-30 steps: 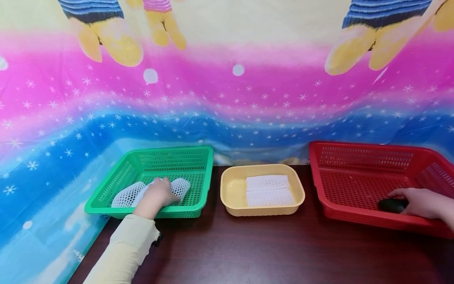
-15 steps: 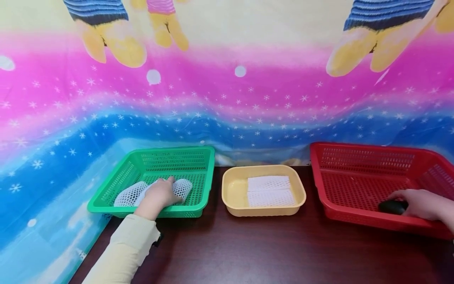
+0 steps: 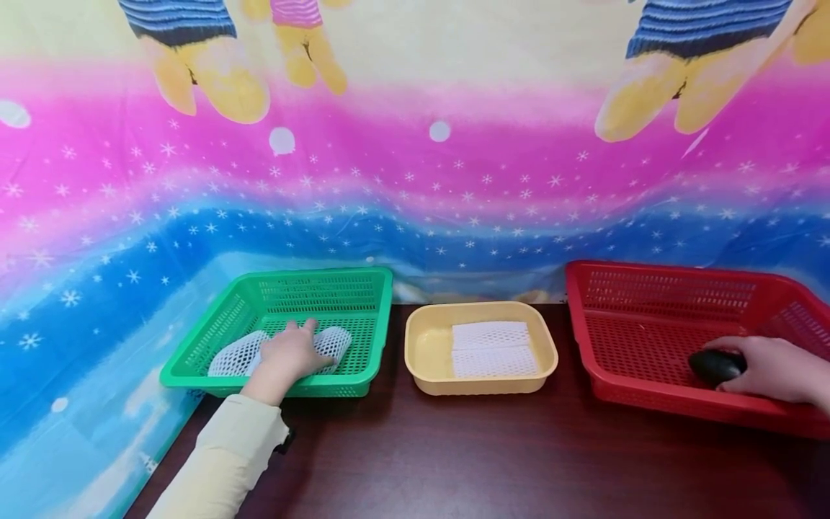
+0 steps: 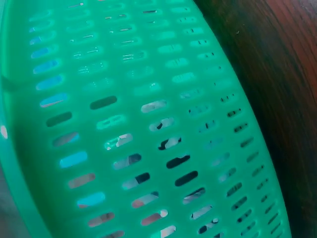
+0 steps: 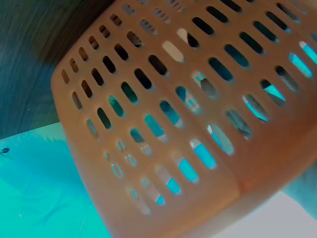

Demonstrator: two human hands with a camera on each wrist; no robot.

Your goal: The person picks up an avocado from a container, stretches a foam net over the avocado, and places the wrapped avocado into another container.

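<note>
**Two hands at two baskets, with a tray of foam nets between them**

Head view: the right hand [image 3: 774, 366] holds a dark oval object [image 3: 716, 366], possibly an avocado, inside the red basket [image 3: 648, 395] near its front wall. Fingers bear on the far side and the thumb on the near side, leaving the rounded end exposed; such a grip presumably steadies a smooth, rollable body. Whether the object touches the basket floor cannot be told.

The left hand [image 3: 292, 355] reaches over the front of the green basket [image 3: 377, 339], thumb spread away from the fingers. It lies between a left netted item [image 3: 236, 355] and a right netted item [image 3: 333, 344], the thumb at the latter. The palm's underside is hidden, so whether it grips anything cannot be told. The mesh probably cushions what it covers; the contents are not identifiable.

The yellow tray [image 3: 428, 353] stands on the table [image 3: 467, 454] between the baskets, plausibly to be within reach of either hand. In it a rear foam net [image 3: 491, 333] and a front foam net [image 3: 493, 362] lie flat, neatly aligned, perhaps for easy separate pickup. Both wrist views show perforated basket walls, without fingers.
</note>
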